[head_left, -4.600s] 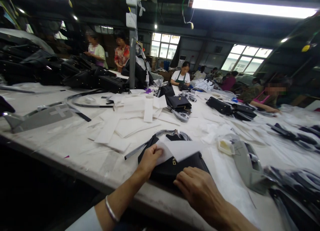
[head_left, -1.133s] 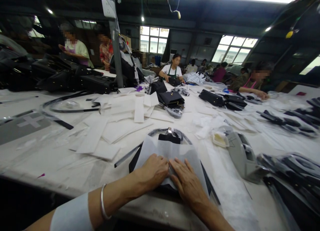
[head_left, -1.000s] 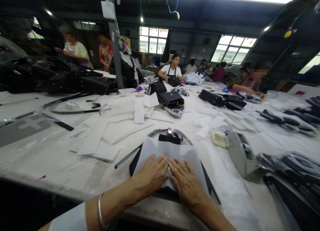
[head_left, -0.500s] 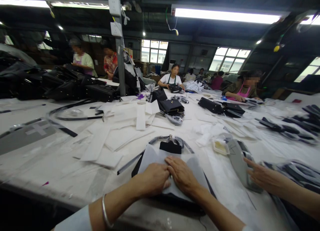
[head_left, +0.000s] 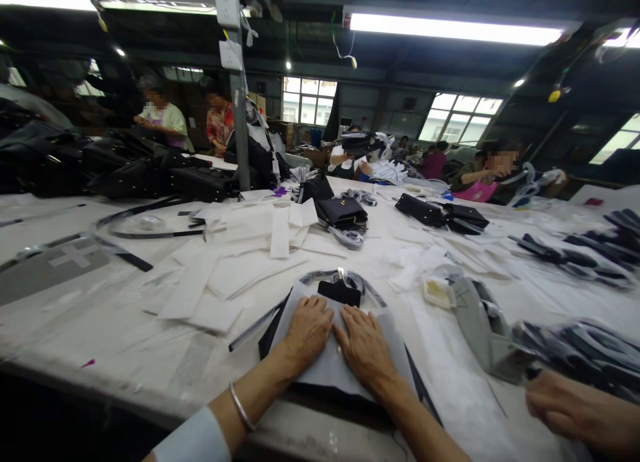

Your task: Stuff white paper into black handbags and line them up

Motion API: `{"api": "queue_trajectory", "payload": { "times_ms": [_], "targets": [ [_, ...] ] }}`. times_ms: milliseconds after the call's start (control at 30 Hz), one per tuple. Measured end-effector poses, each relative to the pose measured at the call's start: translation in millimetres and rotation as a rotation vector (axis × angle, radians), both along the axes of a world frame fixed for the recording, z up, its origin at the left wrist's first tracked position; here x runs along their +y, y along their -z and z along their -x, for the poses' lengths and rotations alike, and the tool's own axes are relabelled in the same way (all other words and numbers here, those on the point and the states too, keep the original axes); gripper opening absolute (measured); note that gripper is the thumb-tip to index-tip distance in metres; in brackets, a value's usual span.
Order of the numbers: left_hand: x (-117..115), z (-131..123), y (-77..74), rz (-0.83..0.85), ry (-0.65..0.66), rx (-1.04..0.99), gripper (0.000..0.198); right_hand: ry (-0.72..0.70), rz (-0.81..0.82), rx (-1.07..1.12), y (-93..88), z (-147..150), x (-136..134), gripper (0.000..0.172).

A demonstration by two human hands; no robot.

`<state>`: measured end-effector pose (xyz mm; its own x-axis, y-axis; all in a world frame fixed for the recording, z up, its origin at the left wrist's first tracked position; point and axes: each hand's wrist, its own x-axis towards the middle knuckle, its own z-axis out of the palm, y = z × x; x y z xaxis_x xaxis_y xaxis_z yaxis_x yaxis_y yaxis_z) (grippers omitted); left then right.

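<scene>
A black handbag (head_left: 271, 330) lies at the near edge of the table, almost wholly covered by a white paper sheet (head_left: 330, 377). My left hand (head_left: 307, 329) and my right hand (head_left: 366, 350) rest side by side on that sheet, palms down, fingers stretched flat and holding nothing. Just beyond my fingertips the bag's black tab (head_left: 339, 293) and its plastic-wrapped handle (head_left: 350, 277) stick out from under the paper. A silver bangle sits on my left wrist.
Loose white sheets (head_left: 240, 269) lie to the left. A grey stand (head_left: 487, 339) and a small tray (head_left: 436, 291) are to the right. Another person's hand (head_left: 575, 409) is at the lower right. More black bags (head_left: 343, 212) and a pole (head_left: 241, 115) stand farther back.
My hands have slid up the paper and flattened out. The other person's hand has drawn back from the grey stand toward the lower right.
</scene>
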<state>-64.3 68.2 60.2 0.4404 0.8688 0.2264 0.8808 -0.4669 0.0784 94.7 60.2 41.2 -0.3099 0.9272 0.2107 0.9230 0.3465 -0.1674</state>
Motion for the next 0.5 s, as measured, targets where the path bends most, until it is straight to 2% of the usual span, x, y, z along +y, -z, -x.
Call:
{"api": "queue_trajectory", "payload": {
  "times_ms": [167,333,500],
  "targets": [
    [5,4,8.0,-0.042,-0.055,-0.05,0.019,0.024,-0.051,-0.048,-7.1,-2,1,0.028],
    [12,2,16.3,-0.068,-0.091,-0.058,0.027,0.069,-0.067,-0.111,-10.3,-6,8,0.031],
    [16,1,18.8,-0.087,-0.107,-0.064,0.029,0.119,-0.013,-0.129,-9.3,-6,17,0.036]
  ]
}}
